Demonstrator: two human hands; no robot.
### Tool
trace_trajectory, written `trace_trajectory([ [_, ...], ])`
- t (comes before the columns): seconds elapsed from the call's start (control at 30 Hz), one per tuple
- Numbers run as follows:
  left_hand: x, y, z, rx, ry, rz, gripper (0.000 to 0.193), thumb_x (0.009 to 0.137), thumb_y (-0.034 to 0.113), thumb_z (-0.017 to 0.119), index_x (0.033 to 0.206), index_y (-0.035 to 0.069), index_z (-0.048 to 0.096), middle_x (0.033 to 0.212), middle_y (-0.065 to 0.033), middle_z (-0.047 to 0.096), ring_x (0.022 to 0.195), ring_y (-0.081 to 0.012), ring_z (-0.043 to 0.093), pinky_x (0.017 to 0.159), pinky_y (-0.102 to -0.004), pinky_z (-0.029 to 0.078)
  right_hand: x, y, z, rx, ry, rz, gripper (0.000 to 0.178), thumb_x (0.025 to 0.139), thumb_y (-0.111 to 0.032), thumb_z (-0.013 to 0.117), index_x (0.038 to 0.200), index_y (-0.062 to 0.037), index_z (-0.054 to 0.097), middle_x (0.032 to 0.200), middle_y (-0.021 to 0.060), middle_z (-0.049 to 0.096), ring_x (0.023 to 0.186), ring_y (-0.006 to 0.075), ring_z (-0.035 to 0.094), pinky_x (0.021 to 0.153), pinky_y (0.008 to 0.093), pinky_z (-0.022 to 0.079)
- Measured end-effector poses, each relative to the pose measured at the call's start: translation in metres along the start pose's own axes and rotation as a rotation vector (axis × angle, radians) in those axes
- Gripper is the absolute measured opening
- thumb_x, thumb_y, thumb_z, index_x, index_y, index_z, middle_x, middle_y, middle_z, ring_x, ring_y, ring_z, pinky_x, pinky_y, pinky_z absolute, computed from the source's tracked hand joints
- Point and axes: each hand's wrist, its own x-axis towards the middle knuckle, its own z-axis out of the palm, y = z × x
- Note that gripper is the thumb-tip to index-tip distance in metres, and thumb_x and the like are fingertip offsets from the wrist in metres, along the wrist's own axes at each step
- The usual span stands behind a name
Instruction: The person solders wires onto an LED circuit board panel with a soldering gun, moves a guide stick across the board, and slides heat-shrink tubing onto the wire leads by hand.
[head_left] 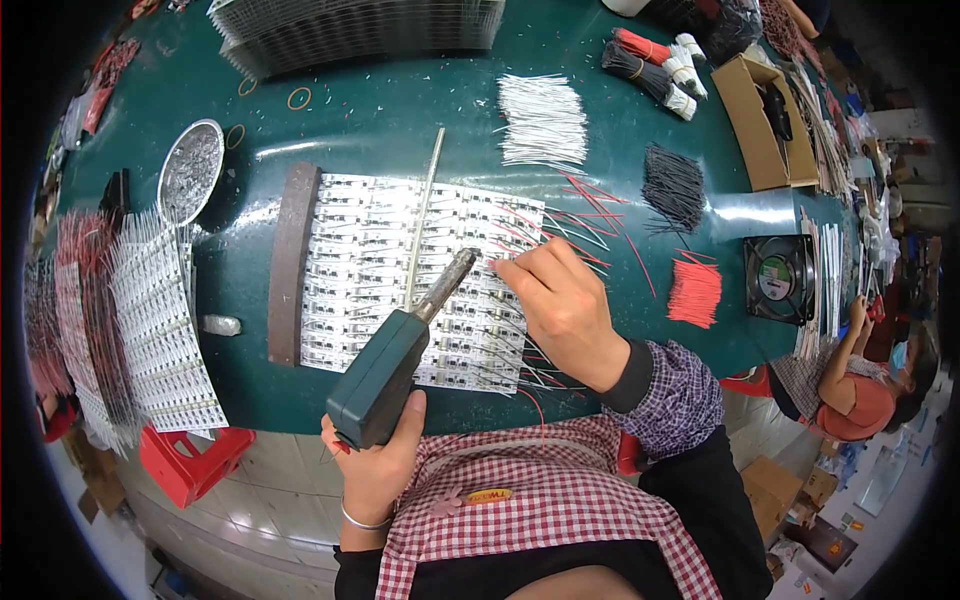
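Observation:
My left hand (375,465) is wrapped round a dark green soldering gun (377,375), its metal tip slanting up to the right over a white panel of small circuit boards (365,270). Close to that tip, my right hand (565,300) is closed in a pinch on a thin wire, mostly hidden by the fingers, at the panel's right part. Red, black and white wires stick out along the panel's right edge. A thin pale strip (425,215) lies across the panel. Along its left edge sits a brown bar (292,265).
Cut wires lie in white (542,120), black (673,188) and red (694,293) piles. A small fan (778,280) and cardboard box (735,125) stand right. At left are a metal bowl (190,172) and wired panels (165,325). Another person (855,385) works far right.

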Motion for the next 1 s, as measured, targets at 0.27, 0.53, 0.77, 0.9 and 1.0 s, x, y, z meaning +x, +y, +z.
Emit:
trace_trajectory([
  [0.27, -0.004, -0.001, -0.001, 0.089, -0.019, 0.048, 0.025, 0.078, -0.007, 0.073, 0.102, -0.004, 0.067, 0.084, -0.0048, 0.066, 0.061, -0.0071, 0.057, 0.052, -0.0206, 0.044, -0.003, -0.001, 0.000, -0.038, -0.076, 0.019, 0.028, 0.070, 0.002, 0.062, 0.097, 0.0027, 0.065, 0.086, 0.0083, 0.057, 0.083, 0.0235, 0.055, 0.069, 0.0319, 0.050],
  [0.53, 0.001, 0.013, 0.002, 0.150, -0.046, 0.065, 0.014, 0.077, 0.003, 0.078, 0.087, 0.001, 0.068, 0.081, -0.0035, 0.068, 0.066, -0.0092, 0.061, 0.060, -0.0253, 0.046, 0.000, 0.000, 0.003, -0.030, -0.012, 0.013, 0.031, 0.066, 0.011, 0.064, 0.095, 0.0029, 0.067, 0.081, 0.0087, 0.058, 0.074, 0.0239, 0.056, 0.061, 0.0336, 0.048],
  [0.77, -0.007, 0.002, -0.003, 0.179, 0.004, 0.056, 0.015, 0.077, 0.004, 0.076, 0.090, 0.000, 0.069, 0.079, -0.0044, 0.068, 0.063, -0.0116, 0.061, 0.058, -0.0267, 0.046, -0.001, 0.000, 0.003, -0.045, -0.008, 0.020, 0.029, 0.067, 0.010, 0.065, 0.095, 0.0021, 0.068, 0.081, 0.0084, 0.058, 0.073, 0.0233, 0.056, 0.059, 0.0333, 0.048],
  [0.9, -0.009, 0.001, -0.005, 0.136, 0.021, -0.033, 0.019, 0.076, 0.004, 0.077, 0.092, -0.001, 0.069, 0.084, -0.0060, 0.069, 0.066, -0.0124, 0.062, 0.060, -0.0265, 0.047, -0.002, -0.001, 0.004, -0.051, -0.010, 0.022, 0.029, 0.067, 0.010, 0.066, 0.095, 0.0017, 0.068, 0.081, 0.0082, 0.058, 0.073, 0.0234, 0.056, 0.059, 0.0333, 0.047],
  [1.0, -0.010, -0.014, -0.009, 0.149, -0.017, 0.148, 0.031, 0.080, -0.007, 0.071, 0.110, -0.005, 0.064, 0.082, -0.0051, 0.064, 0.059, -0.0073, 0.055, 0.051, -0.0202, 0.043, -0.003, 0.001, 0.004, -0.059, 0.000, -0.002, 0.027, 0.069, 0.004, 0.064, 0.096, 0.0014, 0.066, 0.084, 0.0078, 0.057, 0.078, 0.0234, 0.055, 0.064, 0.0333, 0.047],
])
